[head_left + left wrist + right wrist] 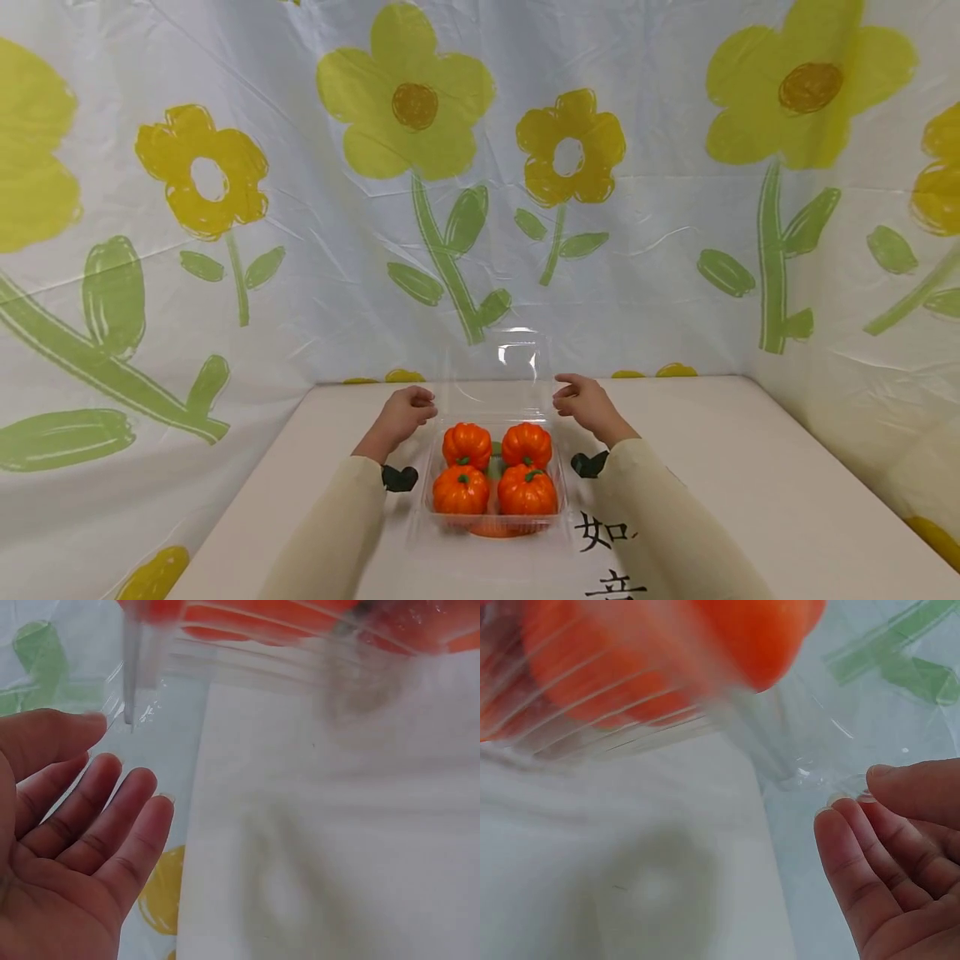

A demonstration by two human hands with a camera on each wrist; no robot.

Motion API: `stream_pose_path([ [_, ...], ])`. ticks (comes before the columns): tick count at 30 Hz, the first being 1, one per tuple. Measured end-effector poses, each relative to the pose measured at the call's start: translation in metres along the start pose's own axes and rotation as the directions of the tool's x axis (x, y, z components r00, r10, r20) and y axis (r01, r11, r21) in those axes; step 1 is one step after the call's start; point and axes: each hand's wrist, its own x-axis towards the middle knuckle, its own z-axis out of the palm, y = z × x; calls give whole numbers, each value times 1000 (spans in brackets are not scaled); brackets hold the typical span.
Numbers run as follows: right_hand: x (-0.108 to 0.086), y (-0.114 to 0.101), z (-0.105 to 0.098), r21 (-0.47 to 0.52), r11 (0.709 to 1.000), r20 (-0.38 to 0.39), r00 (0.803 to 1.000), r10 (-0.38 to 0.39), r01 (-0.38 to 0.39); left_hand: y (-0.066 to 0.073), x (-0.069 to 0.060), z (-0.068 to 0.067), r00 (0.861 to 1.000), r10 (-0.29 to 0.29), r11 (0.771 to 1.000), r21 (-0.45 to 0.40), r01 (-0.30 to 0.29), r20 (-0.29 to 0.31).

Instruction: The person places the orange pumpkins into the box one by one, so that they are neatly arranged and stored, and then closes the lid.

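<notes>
A clear plastic clamshell box (450,521) holds several small orange pumpkins (527,492) with green stems. Its transparent lid (487,379) stands raised at the back. My left hand (402,412) is beside the lid's left edge, fingers loosely bent, with a gap between thumb and fingers in the left wrist view. On the other side, my right hand (588,407) is next to the lid's right edge. In the right wrist view its thumb and fingertips (832,825) are close to the lid's corner; a firm grip is not visible.
The box rests on a pale table (697,467) with black characters (600,531) and dark green leaf shapes (400,478) printed on it. A flower-patterned curtain (645,250) hangs behind the table and along both sides.
</notes>
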Motion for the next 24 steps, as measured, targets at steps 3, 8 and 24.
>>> stream_pose_path([
  [3, 1, -4, -3, -2, 1000, 5, 1000, 1, -1, 2, 2, -1, 1000, 4, 1000, -6, -4, 12],
  [8, 3, -13, -8, 16, 1000, -3, 1000, -10, 10, 12, 6, -4, 1000, 9, 998, -68, -8, 11],
  [24, 7, -26, -13, 18, 999, -55, 998, -40, 41, 42, 8, -11, 996, 54, 982, -178, -65, -69],
])
